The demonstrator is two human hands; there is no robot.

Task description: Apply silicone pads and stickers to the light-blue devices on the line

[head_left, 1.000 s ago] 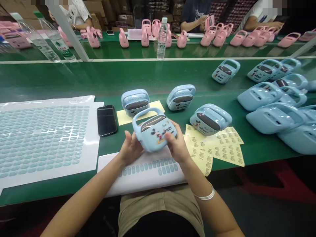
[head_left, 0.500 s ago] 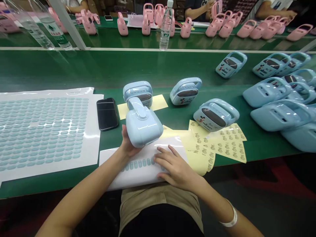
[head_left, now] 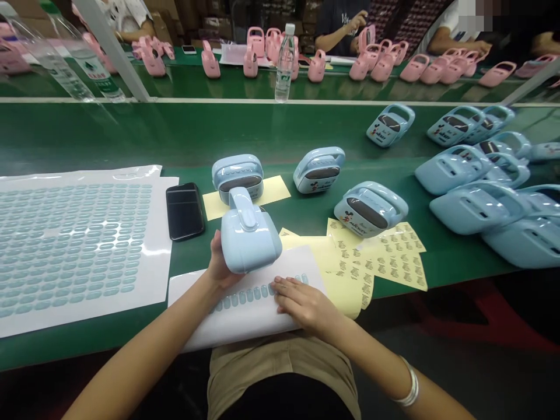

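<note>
My left hand [head_left: 219, 263] grips a light blue handled speaker [head_left: 248, 233] from below, its plain back turned up toward me. My right hand [head_left: 301, 303] rests on a white sticker sheet [head_left: 245, 312] at the table's near edge, fingers bent with their tips at a row of small blue oval stickers [head_left: 245, 296]. Whether the fingers pinch a sticker cannot be made out. Three more blue speakers stand just beyond: one on a yellow sheet [head_left: 237, 175], one in the middle [head_left: 318, 170], one lying to the right [head_left: 370, 209].
A black phone [head_left: 184, 210] lies left of the speaker. A large sheet of oval stickers [head_left: 74, 245] covers the left. Yellow label sheets [head_left: 385, 259] lie right. Several blue speakers [head_left: 481, 186] crowd the far right. Across the green belt [head_left: 175, 134], other people handle pink speakers [head_left: 385, 65]; a water bottle [head_left: 283, 64] stands there.
One second ago both hands held the speaker front up. It has been turned over into my left hand alone, and my right hand dropped onto the sticker sheet and curled at the oval row.
</note>
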